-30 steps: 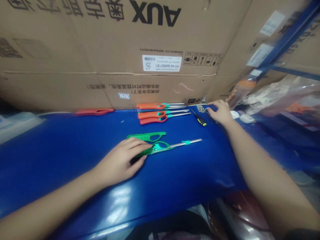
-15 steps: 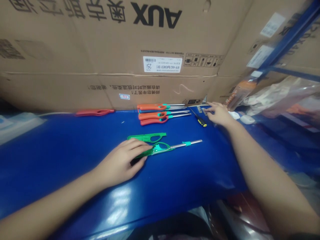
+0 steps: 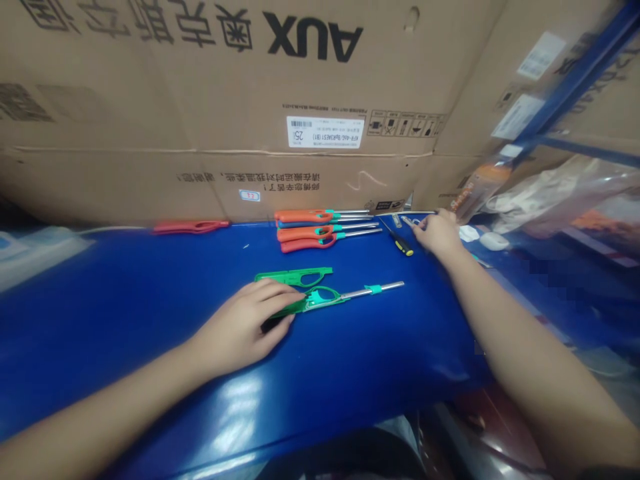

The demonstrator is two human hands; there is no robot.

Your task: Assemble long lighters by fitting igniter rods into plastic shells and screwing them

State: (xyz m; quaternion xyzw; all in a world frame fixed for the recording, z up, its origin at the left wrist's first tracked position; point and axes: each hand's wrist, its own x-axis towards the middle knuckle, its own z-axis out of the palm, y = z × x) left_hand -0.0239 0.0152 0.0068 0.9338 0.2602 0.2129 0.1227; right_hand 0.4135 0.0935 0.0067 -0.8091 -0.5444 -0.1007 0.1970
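Observation:
My left hand (image 3: 257, 320) is closed around the handle end of an opened green gas lighter (image 3: 320, 299), which lies on the blue table. Its metal tube, with a teal piece on it, points right. Just behind it lies a loose green handle half (image 3: 300, 275). At the back right, my right hand (image 3: 440, 233) has thumb and fingers drawn together by small shiny parts (image 3: 404, 220); what sits between the fingertips is too small to make out. A black and yellow screwdriver (image 3: 400, 243) lies to the left of this hand.
Several orange and red lighters (image 3: 310, 233) lie in a row before a large cardboard box (image 3: 200, 120). A red handle piece (image 3: 193, 227) is farther left. An orange-labelled bottle (image 3: 483, 190) and a white lump (image 3: 495, 241) stand at the right, beside plastic bags (image 3: 545, 190).
My right hand's fingers have drawn together at the small parts, and the hand has shifted slightly right. The left hand and the green lighter stay in place.

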